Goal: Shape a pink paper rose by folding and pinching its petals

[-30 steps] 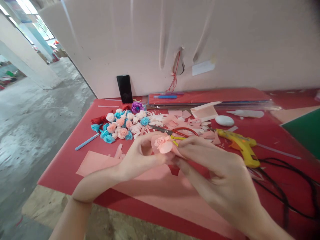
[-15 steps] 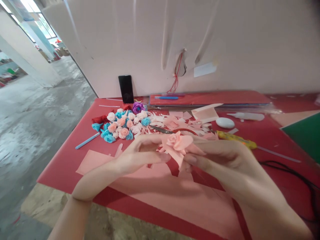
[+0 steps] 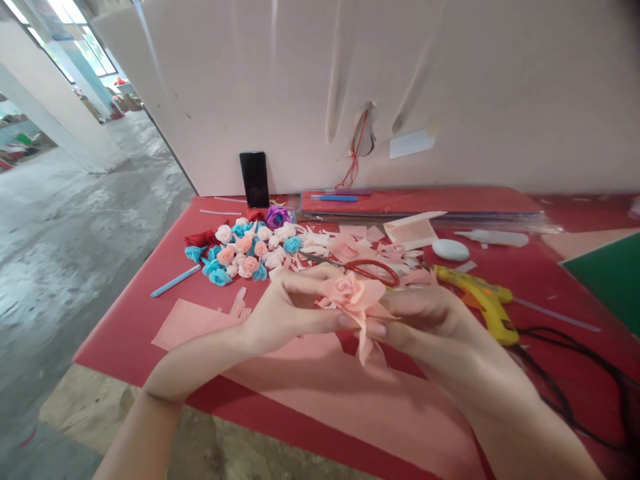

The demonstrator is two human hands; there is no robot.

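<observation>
A pink paper rose point(image 3: 353, 297) is held between my two hands above the table, its outer petals spread and one hanging down. My left hand point(image 3: 285, 307) pinches its left side between thumb and fingers. From the right, my right hand point(image 3: 425, 320) grips the petals, its thumb close to the left thumb tip. Below the hands lies a large pink paper sheet point(image 3: 350, 400). Behind the rose are scissors with red handles point(image 3: 375, 270), lying among pink and white paper scraps point(image 3: 345, 247).
Finished paper roses point(image 3: 245, 250) are heaped at the back left, near a leaning phone point(image 3: 255, 180) and a blue pen point(image 3: 175, 281). On the right lie a yellow glue gun point(image 3: 483, 297) with black cable, a white oval object point(image 3: 450, 250) and a green sheet point(image 3: 607, 273).
My right hand has shifted slightly down and left, uncovering the glue gun and scissors handles. The rose's petals have turned, and one now hangs lower between my thumbs.
</observation>
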